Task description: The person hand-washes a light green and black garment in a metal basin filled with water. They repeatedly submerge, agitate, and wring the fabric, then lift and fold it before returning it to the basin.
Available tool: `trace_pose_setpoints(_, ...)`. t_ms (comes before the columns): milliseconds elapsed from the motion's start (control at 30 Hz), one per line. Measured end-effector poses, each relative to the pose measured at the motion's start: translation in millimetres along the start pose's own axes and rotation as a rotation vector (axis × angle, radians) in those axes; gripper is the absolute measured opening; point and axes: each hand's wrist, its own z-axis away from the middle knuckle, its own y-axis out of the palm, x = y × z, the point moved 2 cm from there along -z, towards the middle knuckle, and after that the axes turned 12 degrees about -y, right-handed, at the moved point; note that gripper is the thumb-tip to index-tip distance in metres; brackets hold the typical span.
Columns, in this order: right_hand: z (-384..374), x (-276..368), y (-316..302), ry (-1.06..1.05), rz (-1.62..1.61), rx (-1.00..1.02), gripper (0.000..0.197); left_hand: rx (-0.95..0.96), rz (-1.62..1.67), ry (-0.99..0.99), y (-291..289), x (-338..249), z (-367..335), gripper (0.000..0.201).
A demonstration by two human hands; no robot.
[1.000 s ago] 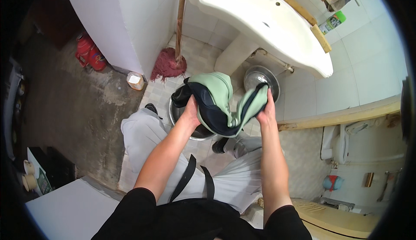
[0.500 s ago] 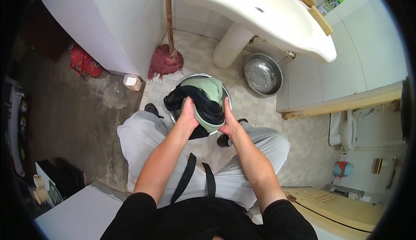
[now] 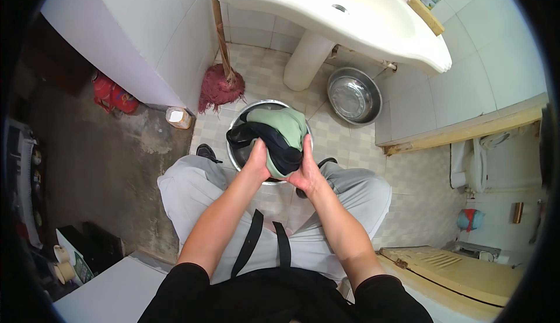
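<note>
A bundled green-and-black cloth garment (image 3: 283,126) is gripped between my two hands, over a round metal basin (image 3: 235,158) on the tiled floor between my feet. My left hand (image 3: 256,162) presses its near left side, thumb up along the black part. On the near right side, my right hand (image 3: 305,170) cups the bundle from below, thumb pointing up. Most of my fingers are hidden beneath the fabric. A dark, shiny fold sticks out to the left over the basin. The bundle hides much of the basin's inside, and I cannot tell what lies under it.
A second metal basin (image 3: 354,96) sits beside the sink pedestal (image 3: 307,60). The white sink (image 3: 326,8) overhangs at the far side. A red mop (image 3: 221,86) leans at its left, near a jar (image 3: 178,117) and a red jug (image 3: 114,93). A yellowish door (image 3: 449,273) stands at the near right.
The black cloth end that hung over the basin's near rim is now gathered up. The bundle looks more compact, and my hands have closed in a little beneath it.
</note>
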Motion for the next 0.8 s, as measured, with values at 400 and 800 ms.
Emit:
trace_pose_setpoints(400, -42, 19, -48, -0.078, 0.328, -0.295, 0.03, 0.039, -0.082, -0.049, -34, 10, -8, 0.047)
trace_pose_setpoints(800, -29, 97, -48, 0.006, 0.38, -0.237, 0.033, -0.139, -0.515, -0.23, -42, 0, 9, 0.056)
